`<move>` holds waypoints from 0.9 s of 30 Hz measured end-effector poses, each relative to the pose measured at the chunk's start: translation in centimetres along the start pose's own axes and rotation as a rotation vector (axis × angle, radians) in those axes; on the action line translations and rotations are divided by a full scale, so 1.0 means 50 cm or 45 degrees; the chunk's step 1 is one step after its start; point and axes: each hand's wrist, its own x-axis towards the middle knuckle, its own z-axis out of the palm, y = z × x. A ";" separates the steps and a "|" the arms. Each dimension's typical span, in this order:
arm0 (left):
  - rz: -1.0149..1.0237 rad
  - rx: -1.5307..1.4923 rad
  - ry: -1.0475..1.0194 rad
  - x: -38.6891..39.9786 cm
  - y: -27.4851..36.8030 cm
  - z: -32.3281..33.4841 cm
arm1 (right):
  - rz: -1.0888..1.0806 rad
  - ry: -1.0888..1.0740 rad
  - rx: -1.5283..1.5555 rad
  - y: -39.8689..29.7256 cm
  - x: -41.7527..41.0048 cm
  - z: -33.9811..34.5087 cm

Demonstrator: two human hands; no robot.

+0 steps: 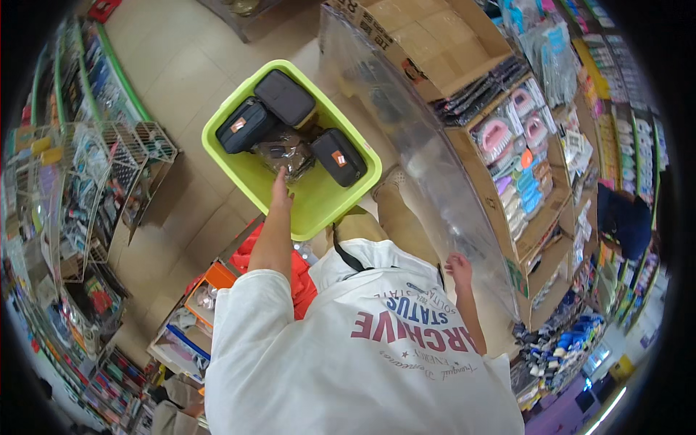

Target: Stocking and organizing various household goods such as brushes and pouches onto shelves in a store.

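A lime-green plastic tub (315, 215) sits in front of me, holding several dark zippered cases and a clear plastic-wrapped dark item. One black case (285, 98) lies at the top, another dark case (244, 125) at the left and a third case (338, 157) at the right; the side ones bear orange tags. My left hand (281, 190) is over the tub's near left part, fingertips by the plastic-wrapped item (285, 155); whether they touch it is unclear. My right hand (459, 269) hangs at my right side, fingers loosely bent, holding nothing visible, near a clear plastic sheet (435, 179).
Cardboard display boxes (489, 201) with pink-handled brushes stand at the right, below an open carton (435, 38). Wire racks (109, 141) of packaged goods line the left. Red cloth or plastic (302, 288) and an orange-edged box (220, 277) are beside me. A person in a dark cap (625, 223) is far right.
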 end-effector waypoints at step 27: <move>0.502 -0.376 -0.097 -0.121 -0.005 -0.041 | -0.023 0.076 0.029 0.074 0.024 -0.036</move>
